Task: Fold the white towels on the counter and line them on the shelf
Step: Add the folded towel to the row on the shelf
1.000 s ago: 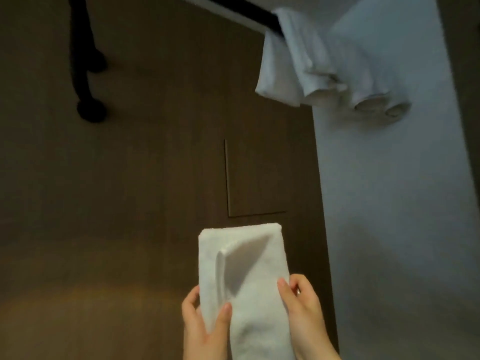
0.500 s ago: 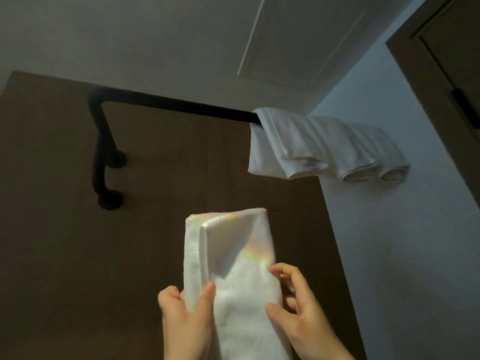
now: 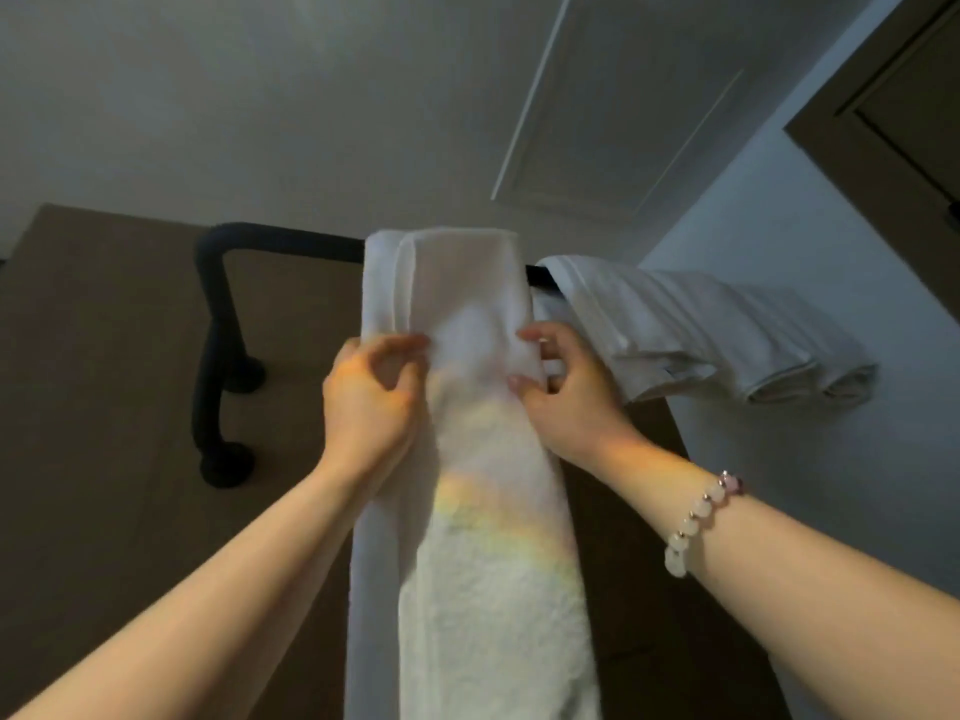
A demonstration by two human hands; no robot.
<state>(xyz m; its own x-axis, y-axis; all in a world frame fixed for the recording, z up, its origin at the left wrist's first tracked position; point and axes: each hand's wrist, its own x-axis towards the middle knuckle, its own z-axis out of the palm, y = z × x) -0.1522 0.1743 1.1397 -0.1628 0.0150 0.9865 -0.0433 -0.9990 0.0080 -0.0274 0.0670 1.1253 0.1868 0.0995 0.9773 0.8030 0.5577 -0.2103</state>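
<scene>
At frame centre, the left hand (image 3: 371,402) and right hand (image 3: 566,394) pinch opposite edges of a folded white towel (image 3: 467,288), its top covering the black rail (image 3: 280,245), beside draped towels (image 3: 727,340) at right.

Brown wood-panelled wall (image 3: 104,356); white ceiling (image 3: 260,96) with a recessed hatch (image 3: 613,122); pale side wall (image 3: 779,226); dark door frame (image 3: 883,111)

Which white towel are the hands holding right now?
The long folded towel at centre, pinched by the left hand and right hand; the other towels hang on the black bar to its right.
</scene>
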